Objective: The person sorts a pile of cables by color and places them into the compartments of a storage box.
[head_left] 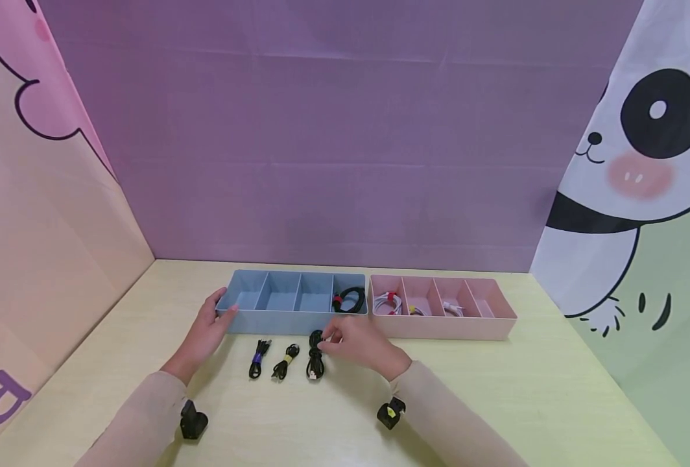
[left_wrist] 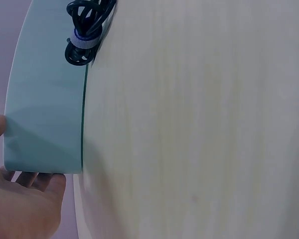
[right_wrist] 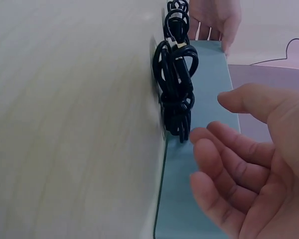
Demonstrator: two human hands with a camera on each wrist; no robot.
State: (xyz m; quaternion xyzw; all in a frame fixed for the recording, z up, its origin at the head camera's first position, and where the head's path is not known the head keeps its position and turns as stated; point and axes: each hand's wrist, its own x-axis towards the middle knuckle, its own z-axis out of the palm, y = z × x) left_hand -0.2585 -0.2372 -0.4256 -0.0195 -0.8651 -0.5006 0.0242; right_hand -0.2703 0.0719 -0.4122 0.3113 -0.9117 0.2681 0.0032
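1. My left hand (head_left: 206, 322) grips the light-blue, four-compartment rectangular box (head_left: 281, 323) by its left end;
2. my right hand (head_left: 361, 344), loosely curled, empty, hovers just beside a coiled black cable (head_left: 315, 368) before that box;
3. rightward stands a pale-pink four-compartment box (head_left: 444, 329).

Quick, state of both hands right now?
Left hand: closed on the left end of the blue box.
Right hand: open, fingers loosely bent, holding nothing, beside the rightmost black cable in front of the box.
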